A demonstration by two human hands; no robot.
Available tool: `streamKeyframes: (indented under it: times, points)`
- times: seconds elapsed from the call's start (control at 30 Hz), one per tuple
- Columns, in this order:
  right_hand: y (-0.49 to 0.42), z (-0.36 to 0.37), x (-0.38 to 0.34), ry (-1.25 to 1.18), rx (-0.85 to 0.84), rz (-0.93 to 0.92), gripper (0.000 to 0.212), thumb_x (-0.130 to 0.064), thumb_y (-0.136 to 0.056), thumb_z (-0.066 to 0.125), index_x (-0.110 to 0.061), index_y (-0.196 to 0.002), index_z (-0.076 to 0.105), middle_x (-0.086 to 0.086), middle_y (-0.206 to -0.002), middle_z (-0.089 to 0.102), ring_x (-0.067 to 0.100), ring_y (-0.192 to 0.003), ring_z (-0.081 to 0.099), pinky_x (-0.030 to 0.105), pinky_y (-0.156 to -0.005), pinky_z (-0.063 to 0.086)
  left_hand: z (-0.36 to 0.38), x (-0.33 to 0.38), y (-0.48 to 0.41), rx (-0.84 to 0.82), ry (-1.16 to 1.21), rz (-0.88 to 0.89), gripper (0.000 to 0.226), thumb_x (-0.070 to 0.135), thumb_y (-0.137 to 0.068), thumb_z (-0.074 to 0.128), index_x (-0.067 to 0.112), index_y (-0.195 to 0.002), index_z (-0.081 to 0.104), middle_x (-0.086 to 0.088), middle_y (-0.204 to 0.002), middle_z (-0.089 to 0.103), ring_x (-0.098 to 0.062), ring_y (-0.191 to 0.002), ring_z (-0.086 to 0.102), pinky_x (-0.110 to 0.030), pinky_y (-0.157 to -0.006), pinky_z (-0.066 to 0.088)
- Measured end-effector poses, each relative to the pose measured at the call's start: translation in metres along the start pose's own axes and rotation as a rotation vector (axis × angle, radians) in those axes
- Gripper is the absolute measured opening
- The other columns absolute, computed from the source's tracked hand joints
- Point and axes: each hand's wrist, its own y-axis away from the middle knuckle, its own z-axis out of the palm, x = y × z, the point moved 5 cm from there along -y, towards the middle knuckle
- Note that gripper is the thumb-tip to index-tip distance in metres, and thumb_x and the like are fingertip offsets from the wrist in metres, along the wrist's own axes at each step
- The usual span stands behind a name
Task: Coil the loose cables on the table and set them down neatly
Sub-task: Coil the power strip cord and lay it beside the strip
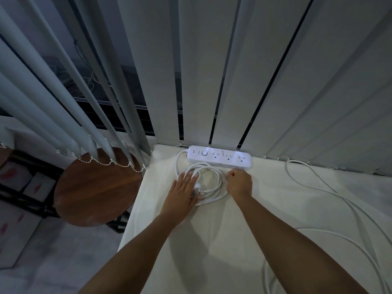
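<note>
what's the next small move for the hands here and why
Probably lift both hands off the coil and reach for the loose cable. The coil already lies in neat loops beside the power strip, with the left hand flat on it over the plug and the right hand pinching its far side. The other cable sprawls uncoiled across the table.

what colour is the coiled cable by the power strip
White, in the head view: the coiled cable.
</note>
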Motion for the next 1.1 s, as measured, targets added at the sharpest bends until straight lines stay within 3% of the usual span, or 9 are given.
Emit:
streamKeyframes:
  times: [0.1, 0.2, 0.3, 0.37, 0.57, 0.7, 0.87, 0.97, 1.1]
  points:
    - [-0.012, 0.002, -0.007, -0.041, 0.006, -0.028, 0.022, -0.005, -0.084, 0.049, 0.004, -0.067, 0.059, 0.017, -0.067, 0.062, 0.034, -0.067, 0.062, 0.032, -0.058, 0.044, -0.001, -0.001, -0.003, 0.103, 0.179, -0.04, 0.059, 0.044, -0.095, 0.048, 0.023, -0.147, 0.029, 0.002, -0.158, 0.023, -0.018, -0.148, 0.006, -0.036, -0.118, 0.01]
    - [-0.01, 0.01, -0.014, -0.044, -0.01, -0.082, 0.027, -0.008, -0.087, 0.05, 0.0, -0.062, 0.053, 0.014, -0.061, 0.054, 0.027, -0.061, 0.05, 0.032, -0.055, 0.035, -0.002, 0.003, -0.003, 0.234, 0.351, -0.131, 0.061, 0.058, -0.093, 0.034, 0.021, -0.141, 0.038, 0.003, -0.15, 0.038, -0.013, -0.145, 0.018, -0.032, -0.118, 0.016]
    - [-0.003, 0.012, -0.007, -0.128, -0.023, -0.127, 0.025, -0.015, -0.09, 0.054, 0.001, -0.078, 0.068, 0.01, -0.077, 0.069, 0.024, -0.072, 0.06, 0.032, -0.064, 0.044, -0.004, 0.009, -0.006, 0.378, 0.505, -0.216, 0.058, 0.062, -0.094, 0.021, 0.029, -0.138, 0.041, 0.016, -0.138, 0.044, 0.0, -0.136, 0.026, -0.016, -0.111, 0.013]
    - [0.005, 0.013, -0.005, -0.138, -0.066, -0.2, 0.018, -0.02, -0.09, 0.059, -0.009, -0.095, 0.072, -0.002, -0.089, 0.07, 0.012, -0.079, 0.06, 0.021, -0.07, 0.042, -0.005, 0.013, -0.009, 0.417, 0.567, -0.253, 0.053, 0.059, -0.096, 0.023, 0.03, -0.135, 0.043, 0.021, -0.132, 0.045, -0.002, -0.132, 0.032, -0.024, -0.109, 0.021]
    - [0.006, 0.025, -0.013, 0.146, -0.121, -0.436, 0.017, -0.016, -0.09, 0.061, -0.006, -0.101, 0.068, 0.013, -0.09, 0.057, 0.028, -0.084, 0.058, 0.03, -0.07, 0.042, 0.0, 0.013, 0.005, 0.302, 0.392, -0.076, 0.056, 0.063, -0.093, 0.026, 0.022, -0.124, 0.049, 0.0, -0.148, 0.037, -0.015, -0.144, 0.019, -0.038, -0.116, 0.009]
    - [-0.004, 0.023, -0.017, 0.127, -0.15, -0.413, 0.016, -0.015, -0.088, 0.064, -0.003, -0.096, 0.072, 0.015, -0.085, 0.059, 0.027, -0.08, 0.058, 0.032, -0.071, 0.045, -0.007, 0.011, 0.026, 0.252, 0.187, 0.093, 0.057, 0.058, -0.094, 0.029, 0.014, -0.116, 0.058, -0.011, -0.144, 0.047, -0.026, -0.14, 0.033, -0.048, -0.117, 0.015]
    - [-0.006, 0.018, -0.017, 0.061, -0.148, -0.388, 0.011, -0.012, -0.086, 0.067, -0.004, -0.083, 0.073, -0.002, -0.061, 0.048, 0.017, -0.065, 0.051, 0.026, -0.065, 0.039, -0.006, 0.006, 0.055, 0.16, -0.106, 0.381, 0.057, 0.056, -0.09, 0.042, 0.011, -0.115, 0.066, -0.007, -0.133, 0.058, -0.029, -0.127, 0.052, -0.043, -0.11, 0.027]
    - [-0.008, 0.019, -0.016, 0.061, -0.151, -0.347, 0.023, -0.011, -0.086, 0.064, 0.001, -0.067, 0.063, 0.001, -0.053, 0.043, 0.016, -0.055, 0.042, 0.025, -0.056, 0.034, -0.011, 0.003, 0.06, 0.13, -0.145, 0.426, 0.052, 0.054, -0.09, 0.046, 0.015, -0.118, 0.064, -0.005, -0.133, 0.059, -0.024, -0.125, 0.053, -0.041, -0.109, 0.031]
    - [-0.006, 0.019, -0.017, 0.019, -0.125, -0.316, 0.018, -0.011, -0.087, 0.063, -0.003, -0.07, 0.064, 0.0, -0.054, 0.048, 0.016, -0.054, 0.042, 0.025, -0.054, 0.034, -0.016, -0.002, 0.059, 0.108, -0.142, 0.388, 0.038, 0.031, -0.076, 0.06, 0.015, -0.11, 0.061, -0.005, -0.131, 0.058, -0.025, -0.121, 0.052, -0.038, -0.106, 0.035]
